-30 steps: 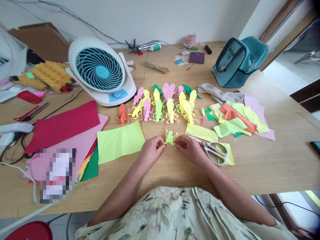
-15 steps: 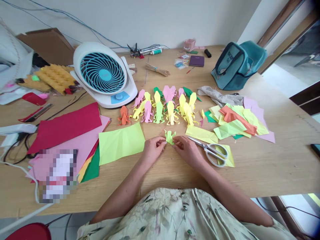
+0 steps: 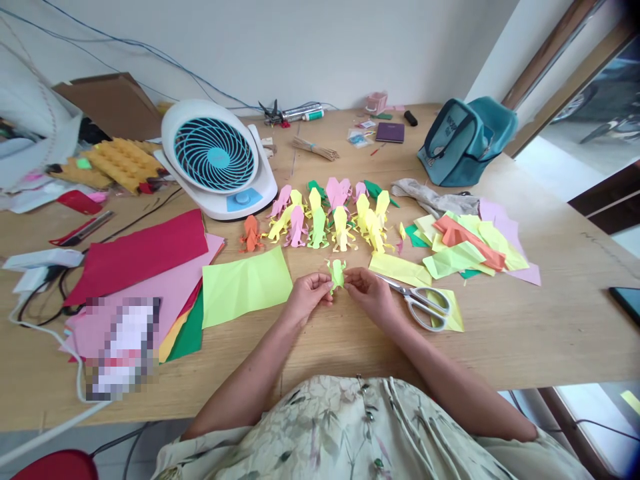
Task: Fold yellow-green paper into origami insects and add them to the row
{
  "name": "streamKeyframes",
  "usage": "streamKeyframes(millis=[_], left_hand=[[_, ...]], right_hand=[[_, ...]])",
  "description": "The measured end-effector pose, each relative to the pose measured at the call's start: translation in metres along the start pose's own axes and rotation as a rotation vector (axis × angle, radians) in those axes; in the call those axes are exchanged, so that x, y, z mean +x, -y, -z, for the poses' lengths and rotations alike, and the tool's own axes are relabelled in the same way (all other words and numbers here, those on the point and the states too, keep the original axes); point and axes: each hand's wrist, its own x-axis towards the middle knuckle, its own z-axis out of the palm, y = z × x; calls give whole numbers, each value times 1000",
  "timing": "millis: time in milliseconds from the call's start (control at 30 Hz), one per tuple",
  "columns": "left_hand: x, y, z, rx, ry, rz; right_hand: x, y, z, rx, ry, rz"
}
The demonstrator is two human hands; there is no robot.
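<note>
So the green paper frog (image 3: 337,273) was right between the fingertips, just above the table (image 3: 540,347) or on it, couldn't tell which. Its long axis ran away from the wearer, so the left hand (image 3: 307,298) had its left edge pinched and the right hand (image 3: 373,295) pinched the right edge, neither one really nearer. Count-wise: two hands, one frog between them, one orange frog (image 3: 251,235) at the left end of the crowded folded frogs (image 3: 343,230) (too overlapped for me to count honestly), one pair of scissors (image 3: 413,292) beside the right hand, one fan (image 3: 219,159), one bag (image 3: 457,143).
</note>
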Motion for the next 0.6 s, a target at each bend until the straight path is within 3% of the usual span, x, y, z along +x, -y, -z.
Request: streamKeyframes(millis=[267,500,600], left_hand=[[0,-2,-1,-17,42,12],[0,-2,-1,116,13,-103],[-1,-3,-1,55,38,-62]], right_hand=[[0,4,-1,67,50,-47],[2,6,0,153,88,-99],[2,11,1,207,104,-98]])
